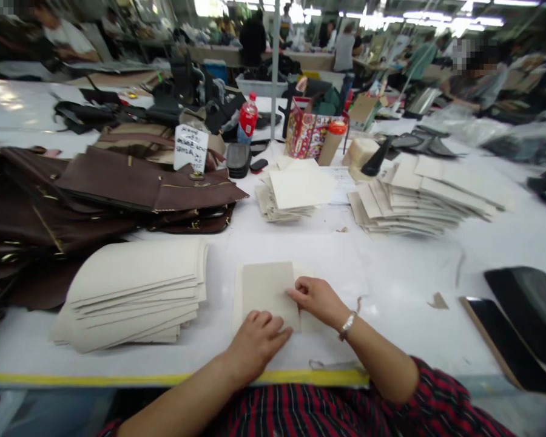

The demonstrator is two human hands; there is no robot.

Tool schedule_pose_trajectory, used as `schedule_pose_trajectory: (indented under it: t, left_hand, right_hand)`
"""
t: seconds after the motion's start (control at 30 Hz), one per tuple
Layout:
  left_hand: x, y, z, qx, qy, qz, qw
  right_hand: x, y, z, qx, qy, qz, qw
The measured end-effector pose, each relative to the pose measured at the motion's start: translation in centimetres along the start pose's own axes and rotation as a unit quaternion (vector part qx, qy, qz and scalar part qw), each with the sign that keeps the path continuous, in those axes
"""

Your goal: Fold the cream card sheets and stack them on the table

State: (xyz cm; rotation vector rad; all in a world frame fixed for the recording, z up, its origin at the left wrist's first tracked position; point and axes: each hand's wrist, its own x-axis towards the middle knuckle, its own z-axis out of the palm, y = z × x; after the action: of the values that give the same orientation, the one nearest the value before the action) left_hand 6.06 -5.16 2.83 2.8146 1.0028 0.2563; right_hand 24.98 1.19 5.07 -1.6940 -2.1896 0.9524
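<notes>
In front of me a rectangular beige sheet (268,291) lies on a paler cream sheet (237,303), whose edges show at the left and right. My left hand (259,343) rests on the lower part of the beige sheet, fingers slightly bent and thumb apart. My right hand (316,297) is closed at the sheet's right edge, thumb on top and the other fingers curled, so the edge appears pinched. To the left, close by, lies a fanned stack of larger cream pieces (136,273) with one rounded side.
Dark brown leather bags (118,182) heap at the left. Further back are a small pile of cream sheets (300,188), a wide stack (404,194), a red-capped bottle (248,118) and a patterned bag (307,130). A dark phone-like slab (505,340) lies right.
</notes>
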Motion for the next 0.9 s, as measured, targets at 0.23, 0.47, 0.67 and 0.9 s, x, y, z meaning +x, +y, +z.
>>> schedule_pose_trajectory:
  t: [0.23,0.47,0.67,0.9]
  left_hand:
    - [0.0,-1.4,0.0,-0.069,0.024,-0.012,0.997]
    - [-1.6,-5.3,-0.4,-0.039,0.153,-0.169,0.973]
    - [-2.1,-6.4,0.8,0.034,0.098,-0.216,0.971]
    - [-1.4,-6.7,-0.3,0.066,0.063,-0.184,0.979]
  right_hand:
    - [4.7,0.3,-0.4,0.168,-0.055,0.114,0.978]
    - [4.7,1.0,0.5,0.081,-0.012,0.093,0.992]
    - [4.9,1.3,0.7,0.025,-0.022,0.095,0.995]
    - [5.8,0.9,0.3,-0.039,-0.037,0.065,0.996]
